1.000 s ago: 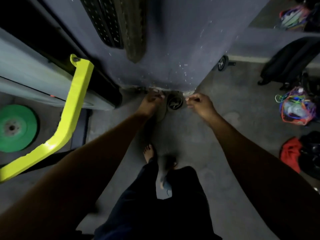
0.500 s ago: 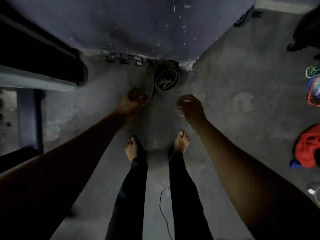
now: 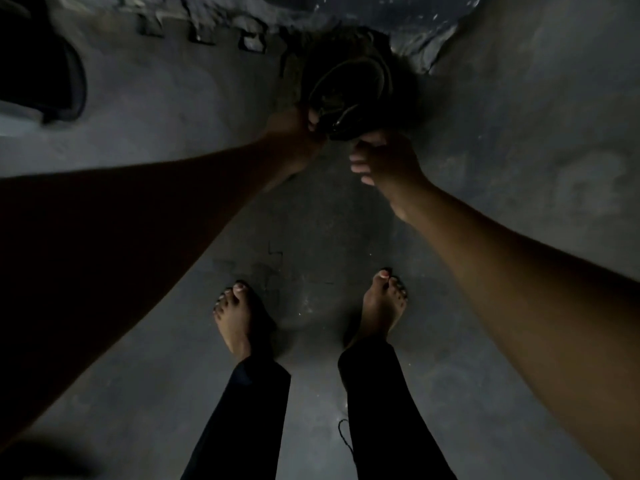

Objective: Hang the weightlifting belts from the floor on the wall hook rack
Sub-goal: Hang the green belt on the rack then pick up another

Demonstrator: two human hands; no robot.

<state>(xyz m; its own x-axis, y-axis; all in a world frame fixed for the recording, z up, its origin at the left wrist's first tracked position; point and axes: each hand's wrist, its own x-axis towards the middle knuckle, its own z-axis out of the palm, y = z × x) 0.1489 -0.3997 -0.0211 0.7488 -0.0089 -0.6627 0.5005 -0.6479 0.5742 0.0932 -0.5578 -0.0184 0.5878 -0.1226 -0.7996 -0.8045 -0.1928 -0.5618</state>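
At the foot of the wall, where floor (image 3: 145,98) meets it, a coiled belt (image 3: 349,88) lies against the base, dark and hard to read in this light. We look straight down past both arms and bare feet (image 3: 235,317).

Left hand (image 3: 294,136) is closed on the near left rim of the coil; fingers wrapped over the edge. Right hand (image 3: 384,161) sits just under the coil's near edge, fingers loosely curled, tips touching or nearly touching it. We cannot tell whether it has a real grip.

Belt lies directly ahead of both hands, between them and the wall. Rolled up, so no clear long axis; the coil's opening faces up toward us. Left hand is the nearer and the one engaged.

We judge the pickup to be under way. No hook rack in view. A thin cord (image 3: 344,434) lies on the floor by the right leg.
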